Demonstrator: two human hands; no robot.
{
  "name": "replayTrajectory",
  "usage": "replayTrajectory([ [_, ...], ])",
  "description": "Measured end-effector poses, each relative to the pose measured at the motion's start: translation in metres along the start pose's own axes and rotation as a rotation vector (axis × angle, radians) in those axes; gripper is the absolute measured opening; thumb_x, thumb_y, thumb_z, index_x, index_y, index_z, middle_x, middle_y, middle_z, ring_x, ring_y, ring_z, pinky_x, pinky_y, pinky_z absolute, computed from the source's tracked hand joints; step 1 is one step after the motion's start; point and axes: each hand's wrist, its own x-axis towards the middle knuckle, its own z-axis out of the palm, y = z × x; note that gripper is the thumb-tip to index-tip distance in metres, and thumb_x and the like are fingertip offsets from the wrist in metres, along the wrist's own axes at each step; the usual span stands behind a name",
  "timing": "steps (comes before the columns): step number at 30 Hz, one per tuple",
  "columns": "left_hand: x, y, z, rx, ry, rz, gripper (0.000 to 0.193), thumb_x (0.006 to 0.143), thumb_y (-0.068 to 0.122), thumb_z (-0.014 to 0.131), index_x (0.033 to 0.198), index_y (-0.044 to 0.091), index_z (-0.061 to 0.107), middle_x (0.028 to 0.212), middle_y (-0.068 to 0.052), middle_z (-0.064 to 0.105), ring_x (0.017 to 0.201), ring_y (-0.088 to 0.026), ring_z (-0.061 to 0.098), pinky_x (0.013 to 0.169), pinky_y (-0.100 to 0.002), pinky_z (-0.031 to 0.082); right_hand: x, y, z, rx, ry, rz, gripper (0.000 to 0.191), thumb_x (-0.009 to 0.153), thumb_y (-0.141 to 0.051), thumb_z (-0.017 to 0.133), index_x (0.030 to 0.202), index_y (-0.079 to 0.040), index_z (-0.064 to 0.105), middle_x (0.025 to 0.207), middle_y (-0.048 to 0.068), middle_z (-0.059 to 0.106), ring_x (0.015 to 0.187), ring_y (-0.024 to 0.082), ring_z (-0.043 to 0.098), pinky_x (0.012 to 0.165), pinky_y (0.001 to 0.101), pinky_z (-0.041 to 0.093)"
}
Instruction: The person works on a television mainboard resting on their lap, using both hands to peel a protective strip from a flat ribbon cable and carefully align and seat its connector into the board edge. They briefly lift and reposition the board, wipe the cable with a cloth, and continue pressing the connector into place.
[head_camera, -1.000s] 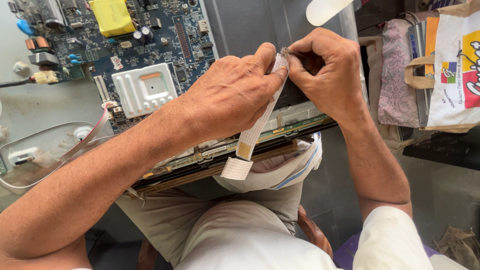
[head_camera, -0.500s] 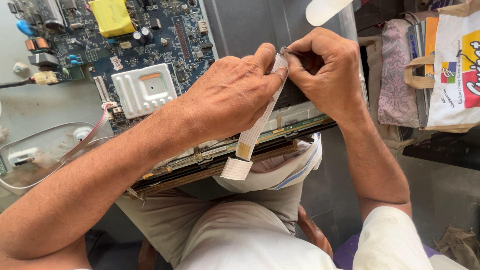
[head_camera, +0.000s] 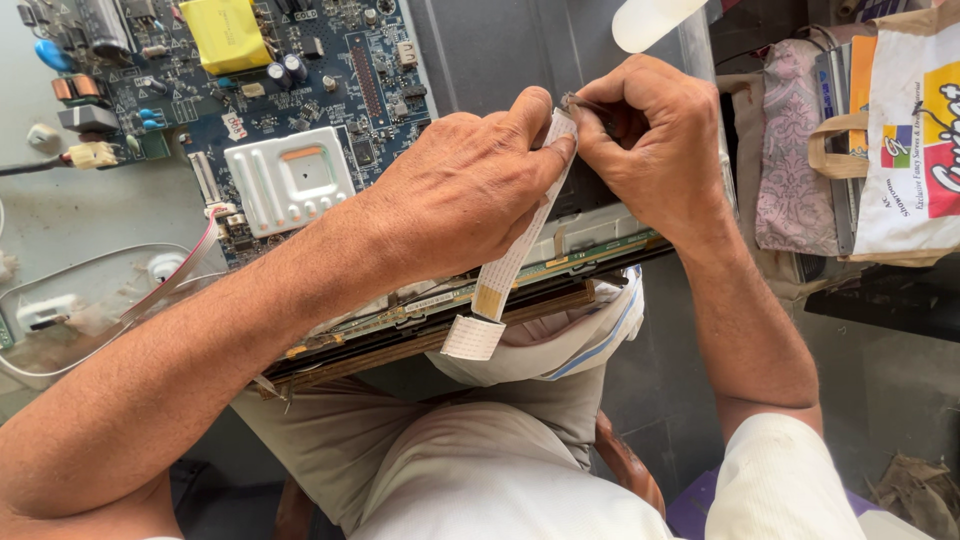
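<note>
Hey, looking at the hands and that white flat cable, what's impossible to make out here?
Head view only:
- Top end of the flat cable: covered by the left hand.
- What the right hand pinches: hidden in its fingers.
- Circuit board: cut off by the top edge.
- Board's small parts: too small to tell apart.

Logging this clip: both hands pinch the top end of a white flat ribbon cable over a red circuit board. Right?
Not quite. The head view shows the circuit board is blue, not red. The left hand and right hand do pinch the white flat ribbon cable at its top end.
</note>
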Motion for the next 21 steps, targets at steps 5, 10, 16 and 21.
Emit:
replayTrajectory([
  [5,0.0,0.0003,-0.0012,-0.005,-0.01,-0.009,0.03,0.088,0.01,0.069,0.112,-0.005,0.062,0.099,-0.018,0.056,0.085,-0.033,0.068,0.069,-0.044,0.056,-0.0012,-0.0008,0.0012,0.044,0.025,0.002,0.004,0.103,0.003,0.076,0.104,0.002,0.073,0.095,0.003,0.067,0.078,0.004,0.059,0.067,0.0217,0.048],
  [10,0.0003,0.0003,-0.0012,-0.01,-0.007,-0.002,0.031,0.088,0.01,0.069,0.114,-0.006,0.061,0.1,-0.018,0.056,0.084,-0.033,0.068,0.068,-0.044,0.056,-0.0002,-0.0012,0.0,-0.001,-0.004,-0.02,0.006,0.1,0.002,0.078,0.103,0.002,0.073,0.092,0.003,0.068,0.076,0.004,0.059,0.065,0.0218,0.048],
  [16,0.0001,0.0004,-0.0007,-0.006,0.006,0.004,0.031,0.088,0.01,0.069,0.112,-0.007,0.061,0.1,-0.019,0.056,0.085,-0.033,0.068,0.068,-0.044,0.056,0.0005,-0.0014,0.0,-0.002,-0.013,-0.016,0.007,0.1,0.002,0.079,0.102,0.002,0.073,0.091,0.003,0.068,0.074,0.005,0.059,0.064,0.0223,0.048],
  [21,-0.0001,-0.0004,-0.0013,-0.013,-0.011,-0.003,0.029,0.088,0.01,0.069,0.111,-0.005,0.061,0.099,-0.019,0.055,0.084,-0.034,0.068,0.068,-0.046,0.056,0.0003,-0.0006,0.0008,0.007,0.001,-0.021,0.006,0.101,0.003,0.078,0.103,0.002,0.072,0.093,0.003,0.068,0.076,0.005,0.06,0.065,0.0219,0.049],
])
